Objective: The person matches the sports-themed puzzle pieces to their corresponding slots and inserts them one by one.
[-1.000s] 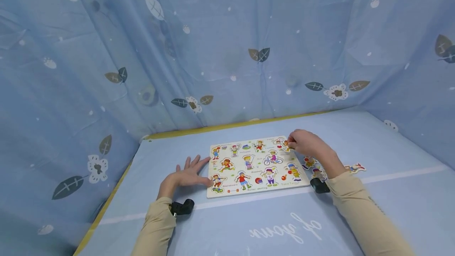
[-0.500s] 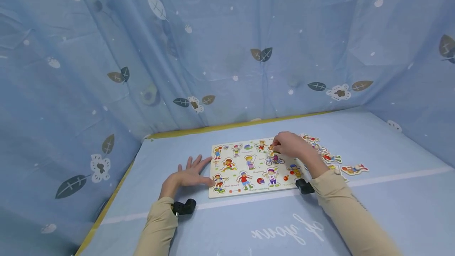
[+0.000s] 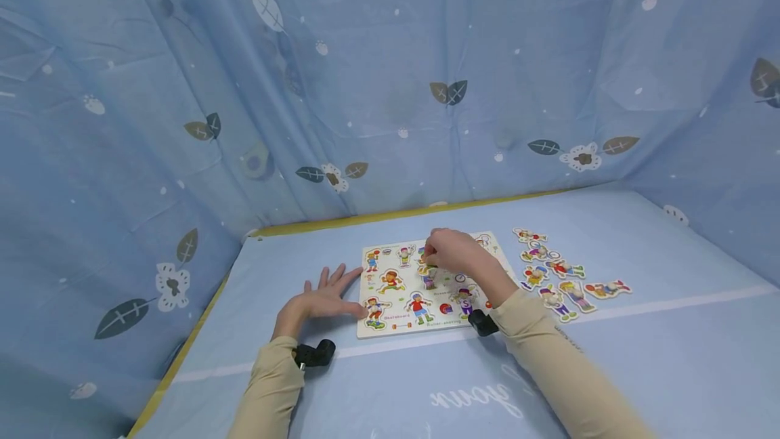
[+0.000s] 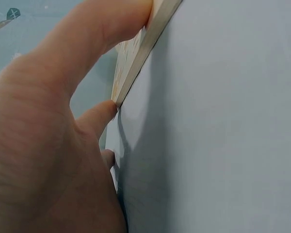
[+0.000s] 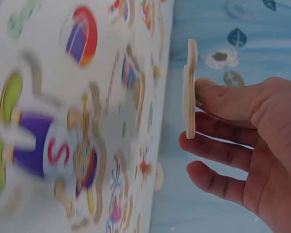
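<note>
A blue curtain (image 3: pixel 390 73) printed with leaves and flowers hangs behind and to both sides of a table covered in a pale blue cloth (image 3: pixel 640 344). On that cloth, toward the far edge, lies a wooden puzzle board (image 3: pixel 390 303) printed with small sports figures, several cut-out figures seated in it. To the right of the board, apart from it, a group of loose puzzle pieces (image 3: pixel 557 269) lies flat on the cloth in a rough cluster.

The left hand (image 3: pixel 323 300) lies flat on the cloth at the board's left edge, fingers spread and straight. The left wrist view shows the thumb pressed on the board's (image 4: pixel 145 43) top near its rim and a fingertip touching its edge.

The right hand (image 3: pixel 447 253) hovers over the middle of the board, fingers curled. In the right wrist view, the thumb and fingers (image 5: pixel 218 150) pinch a thin wooden puzzle piece (image 5: pixel 190 87), held on edge just above the board's surface (image 5: pixel 63 121) and not touching it. Which figure it shows cannot be told from that edge-on view.
</note>
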Action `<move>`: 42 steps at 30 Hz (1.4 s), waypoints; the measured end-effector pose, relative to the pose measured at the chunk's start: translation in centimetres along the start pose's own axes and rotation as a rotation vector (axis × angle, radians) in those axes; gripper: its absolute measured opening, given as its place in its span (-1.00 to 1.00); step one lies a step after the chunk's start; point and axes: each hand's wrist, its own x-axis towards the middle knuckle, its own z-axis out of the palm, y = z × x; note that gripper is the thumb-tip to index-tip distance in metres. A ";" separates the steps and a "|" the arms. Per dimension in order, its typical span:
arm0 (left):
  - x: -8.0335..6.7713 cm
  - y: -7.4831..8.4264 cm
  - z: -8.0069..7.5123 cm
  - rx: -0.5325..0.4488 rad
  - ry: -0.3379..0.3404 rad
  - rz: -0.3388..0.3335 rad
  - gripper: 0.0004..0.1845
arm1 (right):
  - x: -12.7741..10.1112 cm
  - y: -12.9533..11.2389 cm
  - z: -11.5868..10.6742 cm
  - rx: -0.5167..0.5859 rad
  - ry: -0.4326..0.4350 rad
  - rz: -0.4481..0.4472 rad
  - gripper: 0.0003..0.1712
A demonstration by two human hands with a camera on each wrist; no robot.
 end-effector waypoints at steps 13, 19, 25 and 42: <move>0.3 0.4 -0.1 0.012 -0.011 -0.010 0.14 | 2.3 -3.1 1.8 0.008 -0.061 -0.044 -0.86; 0.4 0.5 -0.1 0.022 -0.012 -0.008 0.14 | 3.3 -3.2 2.7 0.007 -0.078 -0.041 -0.86; 0.4 0.5 -0.1 0.007 -0.009 -0.017 0.14 | 3.7 -4.1 3.7 0.034 -0.061 -0.004 -0.89; 0.0 0.1 0.0 0.016 -0.016 -0.018 0.13 | 3.1 -6.1 4.2 -0.033 -0.018 0.064 -0.87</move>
